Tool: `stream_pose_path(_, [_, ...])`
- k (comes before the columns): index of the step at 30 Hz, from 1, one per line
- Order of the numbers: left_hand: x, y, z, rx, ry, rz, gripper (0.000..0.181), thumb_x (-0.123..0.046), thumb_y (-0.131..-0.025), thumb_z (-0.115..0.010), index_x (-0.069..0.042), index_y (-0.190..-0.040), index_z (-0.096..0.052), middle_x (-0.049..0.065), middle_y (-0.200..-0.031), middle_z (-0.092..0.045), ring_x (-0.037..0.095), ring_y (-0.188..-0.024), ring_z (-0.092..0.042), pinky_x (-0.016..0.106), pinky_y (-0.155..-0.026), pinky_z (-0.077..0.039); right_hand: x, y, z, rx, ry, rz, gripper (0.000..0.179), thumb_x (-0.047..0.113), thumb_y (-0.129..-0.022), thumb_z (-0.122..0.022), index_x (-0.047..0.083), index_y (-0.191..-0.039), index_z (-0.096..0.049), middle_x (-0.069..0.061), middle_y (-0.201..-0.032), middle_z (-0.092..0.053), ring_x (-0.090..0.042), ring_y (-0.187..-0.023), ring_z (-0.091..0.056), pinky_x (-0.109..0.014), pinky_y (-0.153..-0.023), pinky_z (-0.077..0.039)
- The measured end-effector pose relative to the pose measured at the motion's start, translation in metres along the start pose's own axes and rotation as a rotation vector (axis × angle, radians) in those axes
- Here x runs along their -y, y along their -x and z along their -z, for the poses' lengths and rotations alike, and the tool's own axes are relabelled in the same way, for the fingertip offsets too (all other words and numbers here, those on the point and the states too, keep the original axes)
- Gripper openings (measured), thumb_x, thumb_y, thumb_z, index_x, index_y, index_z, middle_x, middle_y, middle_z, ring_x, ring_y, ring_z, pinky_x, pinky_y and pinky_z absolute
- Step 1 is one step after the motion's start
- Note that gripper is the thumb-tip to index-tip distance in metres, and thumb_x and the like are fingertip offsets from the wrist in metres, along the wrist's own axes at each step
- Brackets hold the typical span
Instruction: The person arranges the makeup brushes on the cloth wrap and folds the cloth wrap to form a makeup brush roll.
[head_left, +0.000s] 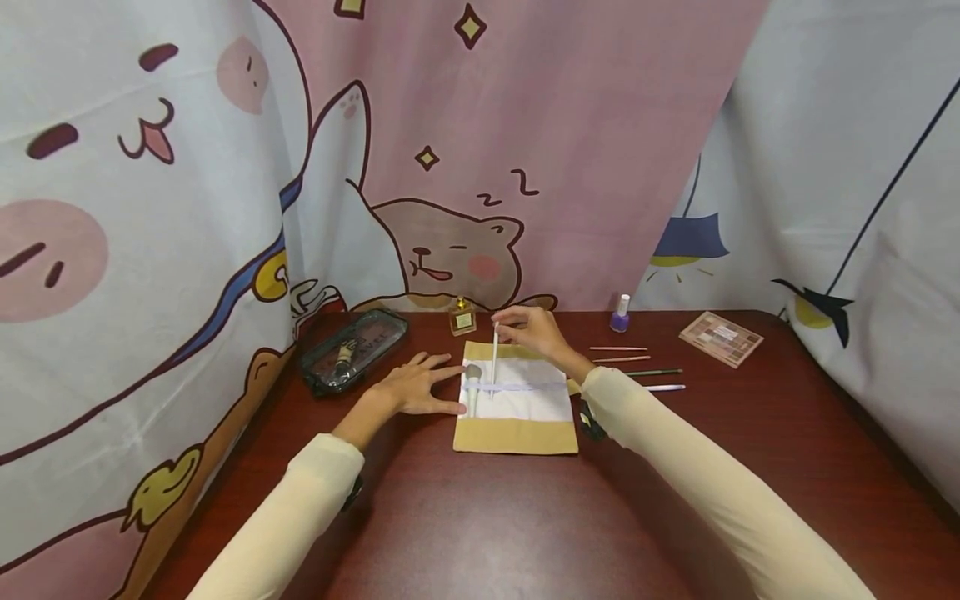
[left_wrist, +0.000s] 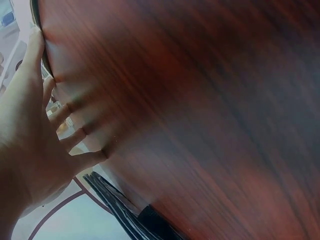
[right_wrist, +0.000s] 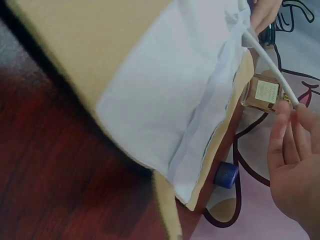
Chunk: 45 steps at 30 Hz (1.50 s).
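Note:
A yellow-and-white fabric brush roll [head_left: 517, 435] lies unfolded on the table, a pale elastic band across its white inside. One makeup brush [head_left: 472, 387] with a grey head is tucked under the band at the left. My right hand [head_left: 534, 330] pinches the upper end of a slim white makeup brush [head_left: 494, 358]. That brush stands steeply, its lower end at the band; no bristles can be made out. Spread flat, my left hand [head_left: 414, 386] rests at the roll's left edge, thumb and forefinger touching it. In the right wrist view the white brush [right_wrist: 272, 65] runs from band to fingertips.
A clear black-edged pouch [head_left: 363, 346] with a small item inside lies left. Behind stand a perfume bottle [head_left: 462, 318] and purple nail polish [head_left: 620, 317]. Several slim sticks [head_left: 655, 372] and an eyeshadow palette [head_left: 722, 339] lie right. A patterned curtain [head_left: 600, 150] hangs behind.

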<state>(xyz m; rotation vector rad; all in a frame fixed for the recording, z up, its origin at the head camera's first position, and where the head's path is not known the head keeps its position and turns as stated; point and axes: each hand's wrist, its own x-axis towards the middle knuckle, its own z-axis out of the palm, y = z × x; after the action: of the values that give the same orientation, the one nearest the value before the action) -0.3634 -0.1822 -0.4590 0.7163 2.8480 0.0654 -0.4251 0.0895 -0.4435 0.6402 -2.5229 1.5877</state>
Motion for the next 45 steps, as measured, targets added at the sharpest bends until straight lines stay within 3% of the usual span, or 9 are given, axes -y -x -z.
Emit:
stream_pose_path(8, [0.000,0.000,0.000,0.005,-0.010,0.003,0.090,-0.085,-0.085,-0.055,-0.042,-0.162,-0.035,0.001,-0.171,-0.026,0.035,-0.155,-0.023,0.064,-0.113,-0.036,-0.006,0.009,-0.003,0.056,0.153,0.018,0.024,0.013,-0.096,-0.077,0.002,-0.118,-0.077,-0.013,-0.107,-0.079,-0.027,-0.097,-0.077,-0.035,-0.077,-0.061])
stream_pose_path(15, [0.000,0.001,0.001,0.010,-0.011,0.007,0.091,-0.084,-0.086,-0.055,-0.041,-0.162,-0.034,0.001,-0.171,-0.025,0.036,-0.156,-0.022,0.064,-0.112,-0.036,-0.011,0.019,-0.009,0.152,0.150,-0.004,0.026,0.012,-0.097,-0.076,-0.001,-0.118,-0.075,-0.013,-0.109,-0.078,-0.026,-0.095,-0.077,-0.032,-0.069,-0.061])
stream_pose_path(21, [-0.002,0.001,0.002,0.005,-0.008,0.002,0.090,-0.083,-0.086,-0.056,-0.040,-0.162,-0.035,0.001,-0.171,-0.025,0.036,-0.155,-0.022,0.065,-0.112,-0.036,-0.015,0.029,-0.015,0.195,0.169,0.051,0.020,0.010,-0.094,-0.078,0.000,-0.112,-0.078,-0.011,-0.106,-0.079,-0.022,-0.094,-0.077,-0.028,-0.064,-0.060])
stream_pose_path(30, [0.001,-0.001,-0.002,0.009,-0.015,-0.001,0.091,-0.083,-0.086,-0.055,-0.039,-0.163,-0.034,0.001,-0.171,-0.024,0.035,-0.155,-0.022,0.065,-0.112,-0.036,-0.011,0.044,-0.019,0.243,0.194,0.107,0.019,0.009,-0.094,-0.077,0.002,-0.112,-0.079,-0.010,-0.107,-0.079,-0.025,-0.099,-0.077,-0.033,-0.082,-0.060])
stream_pose_path(45, [-0.002,0.002,0.000,0.001,0.009,-0.010,0.088,-0.082,-0.087,-0.057,-0.041,-0.162,-0.034,0.001,-0.171,-0.025,0.036,-0.155,-0.023,0.066,-0.112,-0.035,-0.019,0.052,-0.016,0.231,0.193,0.161,0.023,0.007,-0.092,-0.079,-0.001,-0.113,-0.077,-0.013,-0.108,-0.078,-0.027,-0.098,-0.076,-0.037,-0.087,-0.059])
